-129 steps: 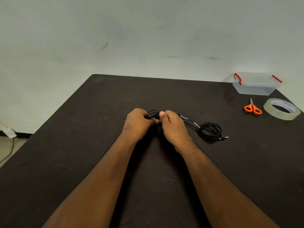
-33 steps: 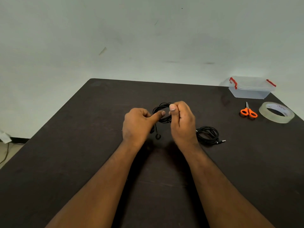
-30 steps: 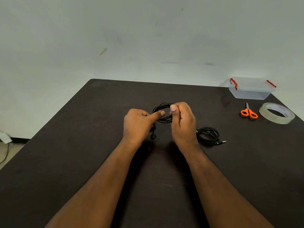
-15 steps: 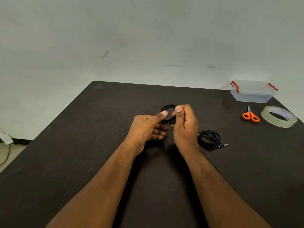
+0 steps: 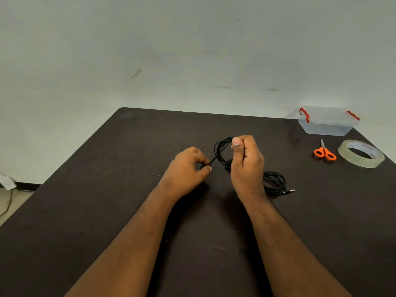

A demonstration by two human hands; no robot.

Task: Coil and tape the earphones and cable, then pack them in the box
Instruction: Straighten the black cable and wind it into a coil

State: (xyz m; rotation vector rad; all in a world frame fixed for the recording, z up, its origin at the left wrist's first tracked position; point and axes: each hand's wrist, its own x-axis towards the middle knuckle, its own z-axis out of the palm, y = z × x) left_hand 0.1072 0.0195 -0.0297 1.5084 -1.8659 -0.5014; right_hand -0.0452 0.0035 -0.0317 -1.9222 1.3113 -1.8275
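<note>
My right hand (image 5: pixel 246 163) pinches a small coil of black earphones (image 5: pixel 220 151) and holds it upright above the dark table (image 5: pixel 107 189). My left hand (image 5: pixel 186 168) pinches the loose end of the earphone wire just left of the coil, pulled out taut. A second black cable (image 5: pixel 275 182), coiled, lies flat on the table right of my right wrist, its plug pointing right. The clear plastic box (image 5: pixel 326 122) with red clips stands shut at the far right corner.
Orange-handled scissors (image 5: pixel 324 152) and a roll of clear tape (image 5: pixel 361 153) lie near the right edge, in front of the box. A pale wall rises behind the table. Floor and a cord show at the far left.
The coil has been lifted off the table and held by my right hand. In the last half second my left hand drew back to the left, pinching the wire's loose end.
</note>
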